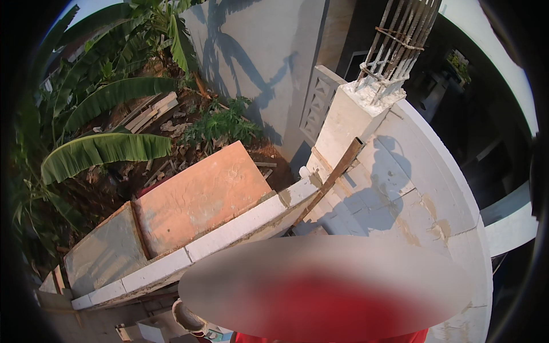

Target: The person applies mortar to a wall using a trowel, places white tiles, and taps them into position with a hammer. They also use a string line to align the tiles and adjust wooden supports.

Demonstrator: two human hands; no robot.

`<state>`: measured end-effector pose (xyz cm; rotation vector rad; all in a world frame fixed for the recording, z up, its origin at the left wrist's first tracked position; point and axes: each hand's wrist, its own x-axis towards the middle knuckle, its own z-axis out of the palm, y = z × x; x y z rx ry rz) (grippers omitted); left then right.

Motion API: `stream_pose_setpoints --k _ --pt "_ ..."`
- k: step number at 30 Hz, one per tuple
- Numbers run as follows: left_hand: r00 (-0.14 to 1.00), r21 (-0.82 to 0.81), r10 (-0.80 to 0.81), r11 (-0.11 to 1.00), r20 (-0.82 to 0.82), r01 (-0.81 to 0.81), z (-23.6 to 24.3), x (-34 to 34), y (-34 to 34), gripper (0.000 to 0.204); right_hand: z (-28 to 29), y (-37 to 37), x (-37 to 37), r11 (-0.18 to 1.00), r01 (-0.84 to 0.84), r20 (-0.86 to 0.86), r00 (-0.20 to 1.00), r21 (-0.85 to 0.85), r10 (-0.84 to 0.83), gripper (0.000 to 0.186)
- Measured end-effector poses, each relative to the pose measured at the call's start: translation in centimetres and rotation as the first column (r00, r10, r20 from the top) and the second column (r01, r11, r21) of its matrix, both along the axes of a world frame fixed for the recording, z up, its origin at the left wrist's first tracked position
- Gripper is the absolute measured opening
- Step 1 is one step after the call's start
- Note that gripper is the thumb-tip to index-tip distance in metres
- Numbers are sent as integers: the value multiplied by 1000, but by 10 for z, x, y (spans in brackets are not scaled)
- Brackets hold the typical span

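From the left, we look down on a broad banana leaf (108, 151) hanging over littered ground, with a small stack of planks (151, 114) behind it. Next comes a grey panel (106, 251), and beside it an orange-pink panel (200, 194) with a rough face. Both border the row of white blocks (220, 234) that climbs from lower left toward the middle. Below that row, near its underside, sits a bucket (178, 314), its contents too unclear for us to name.

A blurred oval covers the lower middle, with red cloth (416, 336) showing beneath it. Neither our left hand nor our right hand shows, so we cannot tell whether either is wide, narrow or holding something.

Further right, a brown bar (337, 166) slants across the upper end of the row, near the foot of a pale pillar (343, 126) topped with upright rods (397, 37). A person's shadow (377, 197) falls on the curved pale surface (434, 171), which carries tan smears.

We judge this to be masonry at a pause or a look-over; the exact step stays unclear. Any next move on the blocks calls for a hand brought into view and care around the slanting bar.
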<state>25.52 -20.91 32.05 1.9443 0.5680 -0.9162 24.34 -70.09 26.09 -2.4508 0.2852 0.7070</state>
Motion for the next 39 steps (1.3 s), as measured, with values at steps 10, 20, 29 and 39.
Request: stream_pose_setpoints --k 10,20,29,39 --pt "1000 20 -11 1000 0 11 5 0 -1 34 -32 -7 3 989 -53 -66 997 -135 44 53" --pt "999 55 -26 998 -24 27 13 2 1 35 -17 7 27 992 -39 -118 993 -118 25 54" --pt "989 84 142 987 -50 -137 39 -78 42 35 -30 -5 -4 983 -126 -163 981 -135 103 56" --pt "646 -769 761 380 -56 -514 137 70 -4 18 -31 -8 -7 938 -315 -352 902 -145 249 55"
